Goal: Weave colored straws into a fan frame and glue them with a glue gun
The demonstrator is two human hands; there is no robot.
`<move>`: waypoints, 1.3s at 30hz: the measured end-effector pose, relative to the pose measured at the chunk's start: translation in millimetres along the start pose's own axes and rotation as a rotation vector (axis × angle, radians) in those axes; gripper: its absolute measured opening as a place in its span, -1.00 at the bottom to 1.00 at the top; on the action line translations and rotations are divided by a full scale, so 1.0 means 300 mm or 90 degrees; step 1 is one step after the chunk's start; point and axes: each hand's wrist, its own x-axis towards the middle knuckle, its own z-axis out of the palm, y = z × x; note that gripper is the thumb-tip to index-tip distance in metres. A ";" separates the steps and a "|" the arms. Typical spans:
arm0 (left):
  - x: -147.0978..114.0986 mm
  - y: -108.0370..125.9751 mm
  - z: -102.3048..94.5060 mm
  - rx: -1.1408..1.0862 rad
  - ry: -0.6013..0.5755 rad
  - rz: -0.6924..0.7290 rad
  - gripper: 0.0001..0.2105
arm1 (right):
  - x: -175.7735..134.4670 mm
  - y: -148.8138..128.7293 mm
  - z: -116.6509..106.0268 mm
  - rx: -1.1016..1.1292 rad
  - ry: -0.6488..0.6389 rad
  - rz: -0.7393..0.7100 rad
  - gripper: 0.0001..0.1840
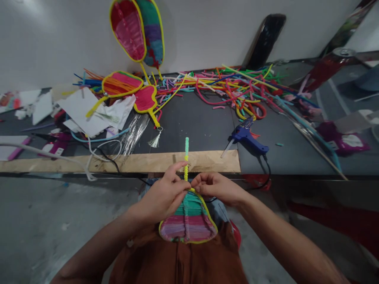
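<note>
A small hand fan [198, 221] made of pipe cleaners rests over my lap, with green, pink and lilac stripes and a yellow rim. Its handle [186, 171] points away from me, wrapped in yellow low down and bare pale green at the tip. My left hand [164, 195] pinches the base of the handle, index finger stretched along the yellow wrap. Close beside it, my right hand [217, 187] has thumb and fingers pinched together at the yellow rim where it meets the handle. My fingers hide part of that joint.
A blue hot glue gun [250, 140] lies right of the wooden board [213, 159] at the table edge. Loose pipe cleaners [213, 85] are heaped at the back. Finished-looking fans [145, 98] lie left, near paper [85, 114] and cables. A phone [266, 39] leans behind; a can [333, 69] stands right.
</note>
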 end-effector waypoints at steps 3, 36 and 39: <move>0.001 0.001 0.001 -0.006 0.002 -0.006 -0.80 | 0.004 0.005 -0.009 0.011 -0.029 -0.001 -0.63; 0.024 0.033 -0.008 0.068 -0.056 -0.015 -0.84 | -0.010 0.017 -0.001 0.088 0.012 -0.027 -0.66; 0.025 0.028 -0.005 0.073 -0.050 -0.011 -0.83 | -0.004 0.024 -0.003 0.091 0.012 -0.031 -0.64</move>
